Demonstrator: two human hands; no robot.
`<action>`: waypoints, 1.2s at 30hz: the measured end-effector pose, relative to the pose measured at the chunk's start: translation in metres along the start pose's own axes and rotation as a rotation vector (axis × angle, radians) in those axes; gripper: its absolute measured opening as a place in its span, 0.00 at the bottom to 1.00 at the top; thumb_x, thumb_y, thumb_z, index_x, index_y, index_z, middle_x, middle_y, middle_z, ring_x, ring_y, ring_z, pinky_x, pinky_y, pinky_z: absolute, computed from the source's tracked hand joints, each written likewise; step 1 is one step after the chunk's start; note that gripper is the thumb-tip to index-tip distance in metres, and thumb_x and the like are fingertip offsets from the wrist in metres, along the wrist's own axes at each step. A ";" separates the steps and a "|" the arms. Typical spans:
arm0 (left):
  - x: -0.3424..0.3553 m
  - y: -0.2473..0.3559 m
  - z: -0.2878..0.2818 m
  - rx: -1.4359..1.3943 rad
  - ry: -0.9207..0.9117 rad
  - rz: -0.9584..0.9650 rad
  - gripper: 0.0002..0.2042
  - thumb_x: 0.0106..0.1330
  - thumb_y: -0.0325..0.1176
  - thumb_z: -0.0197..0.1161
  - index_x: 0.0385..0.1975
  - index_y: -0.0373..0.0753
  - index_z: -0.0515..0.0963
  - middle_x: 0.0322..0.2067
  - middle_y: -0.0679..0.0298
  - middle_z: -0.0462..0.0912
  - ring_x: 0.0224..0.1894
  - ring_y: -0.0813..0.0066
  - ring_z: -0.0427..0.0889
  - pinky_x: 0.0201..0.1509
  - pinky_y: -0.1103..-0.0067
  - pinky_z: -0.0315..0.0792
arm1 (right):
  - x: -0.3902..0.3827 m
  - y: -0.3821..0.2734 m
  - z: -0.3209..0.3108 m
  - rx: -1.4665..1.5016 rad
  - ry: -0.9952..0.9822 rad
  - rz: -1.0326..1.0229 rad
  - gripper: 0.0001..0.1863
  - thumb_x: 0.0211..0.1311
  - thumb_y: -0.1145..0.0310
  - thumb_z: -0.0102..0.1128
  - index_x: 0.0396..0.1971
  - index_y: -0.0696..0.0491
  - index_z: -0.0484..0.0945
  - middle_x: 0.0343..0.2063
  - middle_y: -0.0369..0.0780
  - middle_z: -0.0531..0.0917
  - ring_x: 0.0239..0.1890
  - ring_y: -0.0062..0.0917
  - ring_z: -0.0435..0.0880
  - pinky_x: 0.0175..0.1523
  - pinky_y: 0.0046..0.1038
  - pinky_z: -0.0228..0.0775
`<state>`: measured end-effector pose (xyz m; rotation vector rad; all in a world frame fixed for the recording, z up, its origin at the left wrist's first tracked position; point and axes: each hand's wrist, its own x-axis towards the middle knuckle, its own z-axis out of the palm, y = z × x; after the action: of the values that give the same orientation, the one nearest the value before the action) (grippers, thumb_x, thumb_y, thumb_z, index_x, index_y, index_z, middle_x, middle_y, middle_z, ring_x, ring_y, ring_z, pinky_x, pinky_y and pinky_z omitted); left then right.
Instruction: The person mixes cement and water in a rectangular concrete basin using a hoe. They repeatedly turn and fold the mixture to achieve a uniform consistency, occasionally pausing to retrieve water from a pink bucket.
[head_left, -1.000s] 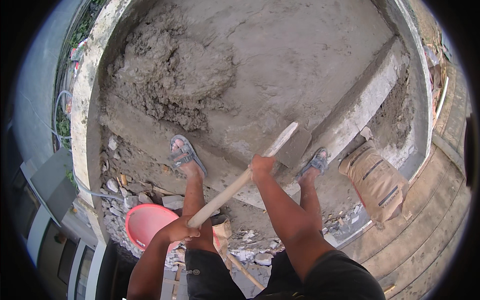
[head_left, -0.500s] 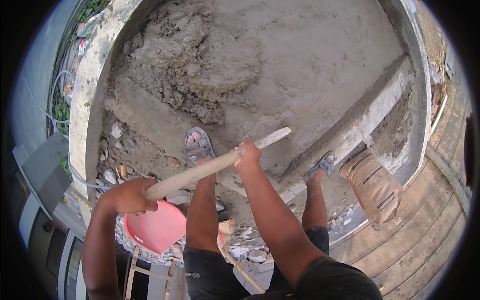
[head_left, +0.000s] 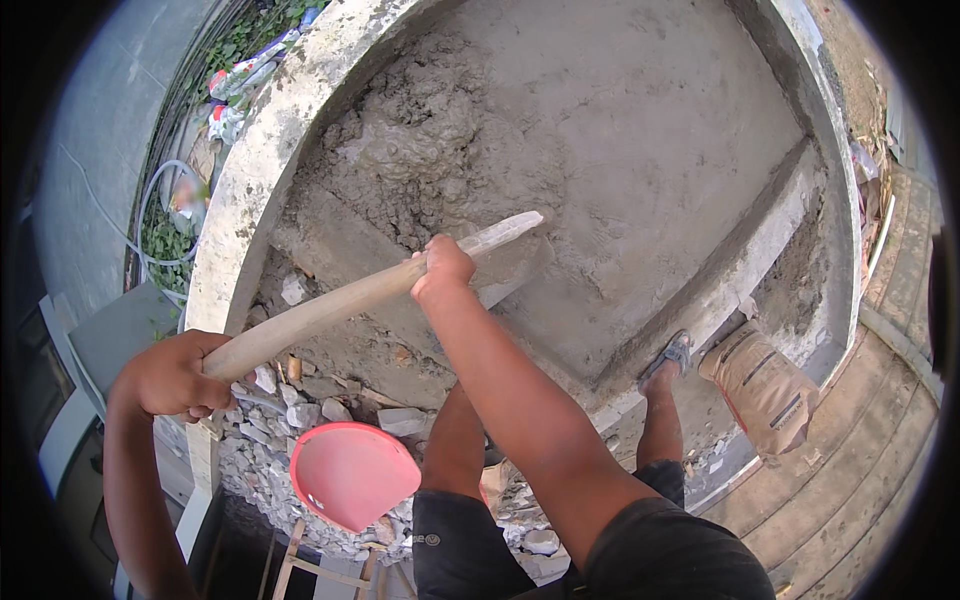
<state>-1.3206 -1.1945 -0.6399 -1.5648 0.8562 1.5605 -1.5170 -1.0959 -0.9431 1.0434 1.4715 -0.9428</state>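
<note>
Both my hands grip a hoe by its thick, pale wooden handle, which slants up to the right. My left hand is wrapped round the handle's lower left end. Farther along, my right hand closes round it. The handle's far end is smeared grey, and a flat, mortar-coated blade seems to hang below it, hard to tell from the mix. Wet grey mortar spreads across a walled trough, with a lumpy heap at its left.
A curved concrete wall bounds the trough, and a straight ledge crosses its right side. Rubble and a pink plastic scoop-shaped pan lie near my legs. A brown sack stands beside my sandalled right foot.
My hands and the hoe have moved left across the trough, the handle's far end now nearer the mortar heap. My view has shifted, so the pan and wall appear farther right.
</note>
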 end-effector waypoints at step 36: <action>0.186 -0.111 0.329 -0.219 0.433 0.316 0.18 0.50 0.40 0.75 0.37 0.39 0.80 0.35 0.55 0.85 0.38 0.55 0.84 0.42 0.67 0.76 | -0.094 -0.089 -0.099 -0.322 -0.609 -0.281 0.13 0.44 0.83 0.54 0.32 0.57 0.67 0.20 0.41 0.72 0.18 0.32 0.75 0.27 0.36 0.73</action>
<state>-1.3814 -0.8451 -0.8107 -2.0504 1.2530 1.5961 -1.6255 -1.0420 -0.8341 0.2728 1.2062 -1.0578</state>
